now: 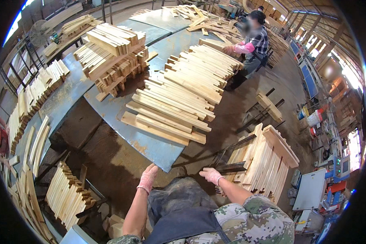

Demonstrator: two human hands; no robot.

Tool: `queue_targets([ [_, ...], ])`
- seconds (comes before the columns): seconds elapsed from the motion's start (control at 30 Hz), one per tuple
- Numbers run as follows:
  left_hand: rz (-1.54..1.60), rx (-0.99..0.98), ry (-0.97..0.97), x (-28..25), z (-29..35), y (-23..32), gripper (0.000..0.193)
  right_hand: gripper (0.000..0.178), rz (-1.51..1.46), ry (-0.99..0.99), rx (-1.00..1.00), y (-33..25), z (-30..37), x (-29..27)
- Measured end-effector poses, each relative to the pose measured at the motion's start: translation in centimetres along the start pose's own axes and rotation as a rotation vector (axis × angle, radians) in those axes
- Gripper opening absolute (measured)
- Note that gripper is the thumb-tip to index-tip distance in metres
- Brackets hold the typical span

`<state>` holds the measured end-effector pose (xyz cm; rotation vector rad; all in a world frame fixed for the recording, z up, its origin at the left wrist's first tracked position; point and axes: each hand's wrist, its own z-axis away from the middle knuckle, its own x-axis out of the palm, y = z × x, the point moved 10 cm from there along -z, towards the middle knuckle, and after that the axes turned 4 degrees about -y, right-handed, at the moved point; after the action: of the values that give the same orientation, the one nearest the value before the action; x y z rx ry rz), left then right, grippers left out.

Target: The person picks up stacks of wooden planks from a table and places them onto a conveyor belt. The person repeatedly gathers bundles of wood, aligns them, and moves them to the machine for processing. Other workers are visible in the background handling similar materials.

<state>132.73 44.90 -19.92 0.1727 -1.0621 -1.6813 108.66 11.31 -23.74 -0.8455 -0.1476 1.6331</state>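
Note:
My left hand [148, 178], in a pale pink glove, is beside the front corner of a metal-topped table [160, 153]. Its fingers point forward with nothing seen in them; whether they touch the table edge I cannot tell. My right hand [211, 175], gloved alike, has its fingers loosely stretched out to the left and looks empty. Close to it is a dark metal bar [232, 167] of a rack that carries a stack of wooden strips [268, 162]. Ahead of me, a long row of pale wooden strips [179, 101] lies side by side on the table.
A tall pile of wooden pieces [114, 61] stands at the table's left. Another stack [67, 195] rests on a rack at lower left. Across the table, a person in pink sleeves [254, 40] handles the strips' far end. Machines with a control box [342, 167] line the right.

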Motion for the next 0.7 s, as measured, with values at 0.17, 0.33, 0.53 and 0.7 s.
queue_targets([
  [0.17,0.418,-0.206,0.099,2.2,-13.6,-4.7,0.039,0.072,0.179,0.165,-0.204,-20.8,-5.4,-13.2],
  [0.33,0.599,-0.247,0.395,8.0,-18.1,-1.3,0.018,0.089,0.360,0.426,-0.342,-33.2,-16.8,-25.6],
  [0.53,0.598,-0.192,0.426,7.2,-22.0,0.2,0.046,0.096,0.531,0.604,-0.380,-37.8,-28.8,-34.1],
  [0.7,0.115,-0.144,0.310,12.2,-27.1,9.6,0.047,0.064,0.703,0.467,-0.404,-38.7,-30.8,-34.9],
])
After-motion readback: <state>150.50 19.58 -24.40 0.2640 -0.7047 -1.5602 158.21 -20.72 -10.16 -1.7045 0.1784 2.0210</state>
